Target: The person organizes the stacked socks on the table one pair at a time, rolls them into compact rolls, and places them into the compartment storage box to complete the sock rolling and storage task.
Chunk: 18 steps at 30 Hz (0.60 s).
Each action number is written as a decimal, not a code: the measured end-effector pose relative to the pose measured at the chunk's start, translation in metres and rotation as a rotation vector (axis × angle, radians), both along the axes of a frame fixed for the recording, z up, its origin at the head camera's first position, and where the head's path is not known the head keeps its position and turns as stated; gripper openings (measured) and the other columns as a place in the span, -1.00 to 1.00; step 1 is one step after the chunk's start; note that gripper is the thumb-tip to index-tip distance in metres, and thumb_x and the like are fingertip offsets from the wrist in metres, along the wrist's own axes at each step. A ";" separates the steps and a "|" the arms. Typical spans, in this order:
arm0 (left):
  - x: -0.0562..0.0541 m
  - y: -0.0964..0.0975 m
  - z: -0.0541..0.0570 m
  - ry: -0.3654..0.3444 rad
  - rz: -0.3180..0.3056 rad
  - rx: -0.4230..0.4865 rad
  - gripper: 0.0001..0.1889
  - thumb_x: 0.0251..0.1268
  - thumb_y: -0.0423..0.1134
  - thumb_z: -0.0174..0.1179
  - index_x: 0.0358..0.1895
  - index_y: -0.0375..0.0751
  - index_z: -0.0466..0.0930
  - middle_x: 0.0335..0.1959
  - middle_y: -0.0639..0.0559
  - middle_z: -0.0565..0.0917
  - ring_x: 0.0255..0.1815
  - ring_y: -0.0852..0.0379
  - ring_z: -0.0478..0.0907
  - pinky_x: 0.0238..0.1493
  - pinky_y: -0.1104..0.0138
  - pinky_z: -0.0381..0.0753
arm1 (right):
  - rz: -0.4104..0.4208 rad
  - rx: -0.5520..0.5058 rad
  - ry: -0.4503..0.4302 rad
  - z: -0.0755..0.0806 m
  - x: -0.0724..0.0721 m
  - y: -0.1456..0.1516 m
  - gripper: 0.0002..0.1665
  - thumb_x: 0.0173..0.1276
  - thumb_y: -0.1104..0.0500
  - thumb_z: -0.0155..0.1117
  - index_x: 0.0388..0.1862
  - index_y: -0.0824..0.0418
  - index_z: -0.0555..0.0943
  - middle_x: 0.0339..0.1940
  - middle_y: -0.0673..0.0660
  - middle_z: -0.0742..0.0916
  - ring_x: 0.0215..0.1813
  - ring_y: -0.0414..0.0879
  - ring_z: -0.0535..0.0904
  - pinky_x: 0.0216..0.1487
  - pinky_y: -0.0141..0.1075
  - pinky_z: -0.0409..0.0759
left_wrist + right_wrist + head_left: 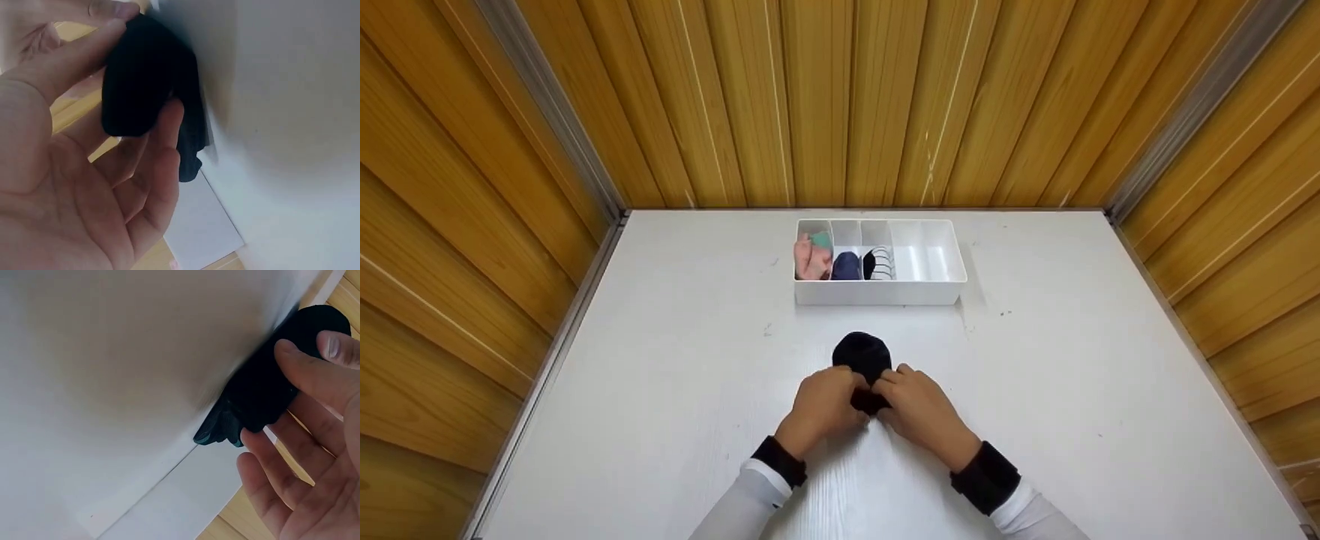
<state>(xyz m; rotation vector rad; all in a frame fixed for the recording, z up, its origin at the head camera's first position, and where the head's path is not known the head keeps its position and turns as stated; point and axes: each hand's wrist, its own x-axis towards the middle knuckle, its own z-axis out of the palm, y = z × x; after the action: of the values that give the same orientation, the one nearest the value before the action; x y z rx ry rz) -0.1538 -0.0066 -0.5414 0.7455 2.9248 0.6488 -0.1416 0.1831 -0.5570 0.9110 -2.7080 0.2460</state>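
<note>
A black sock, folded into a thick bundle, lies on the white table in front of the person. Its ribbed, gathered end shows low on the bundle in the right wrist view. The left hand pinches the near left side of the sock between thumb and fingers. From the right, the right hand grips it too, thumb on the near face of the sock and fingers around its side. Both hands are close together, and they hide the sock's near part in the head view.
Beyond the sock stands a white divided box. Its left compartments hold pink cloth, green cloth, a dark blue bundle and a black item beside thin curved lines. Wood-patterned walls enclose the table.
</note>
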 end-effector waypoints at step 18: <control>0.006 0.014 -0.008 0.132 0.075 -0.023 -0.69 -0.03 -0.12 0.50 -0.72 0.05 0.54 -0.56 0.11 0.65 -0.49 0.11 0.61 -0.49 0.23 0.56 | -0.041 -0.025 0.079 -0.005 0.010 0.000 -0.70 0.03 0.27 0.56 -0.27 0.13 0.63 -0.28 0.01 0.65 -0.27 -0.06 0.51 -0.30 -0.26 0.52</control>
<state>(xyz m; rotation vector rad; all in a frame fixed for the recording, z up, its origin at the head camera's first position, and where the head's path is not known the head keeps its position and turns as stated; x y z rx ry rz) -0.1483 0.0075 -0.5493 0.7061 3.0878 0.5926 -0.1315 0.1829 -0.5615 0.8395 -2.6420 0.2308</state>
